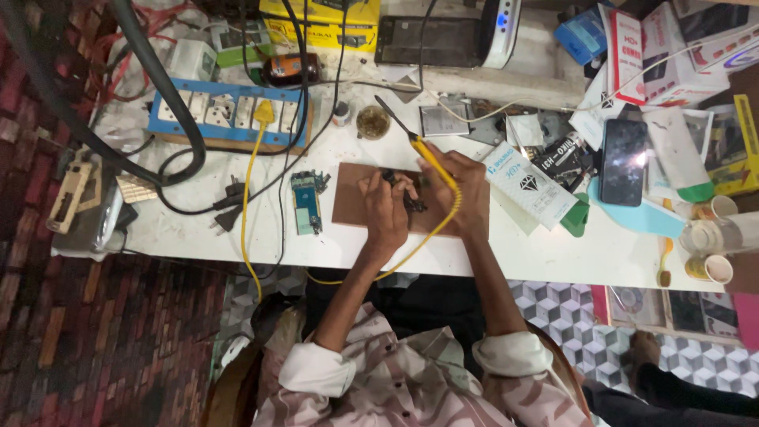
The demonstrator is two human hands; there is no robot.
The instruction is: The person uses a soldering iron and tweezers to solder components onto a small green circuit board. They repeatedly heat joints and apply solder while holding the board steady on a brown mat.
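Observation:
My right hand (462, 186) grips a yellow-handled soldering iron (423, 150) whose dark tip points up and to the left, toward a small round tin (372, 122). My left hand (385, 207) presses down on a small dark part (403, 188) that lies on a brown board (352, 202) on the white table (198, 237). The iron's yellow cord (431, 229) loops off the table's front edge. A green circuit board (306, 202) lies just left of the brown board.
A blue power strip (229, 115) with a yellow plug sits at the back left, black cables trailing around it. A dark phone (622, 162), white packets (530, 186), boxes and paper cups (711, 237) crowd the right side. A black tablet (431, 41) lies at the back.

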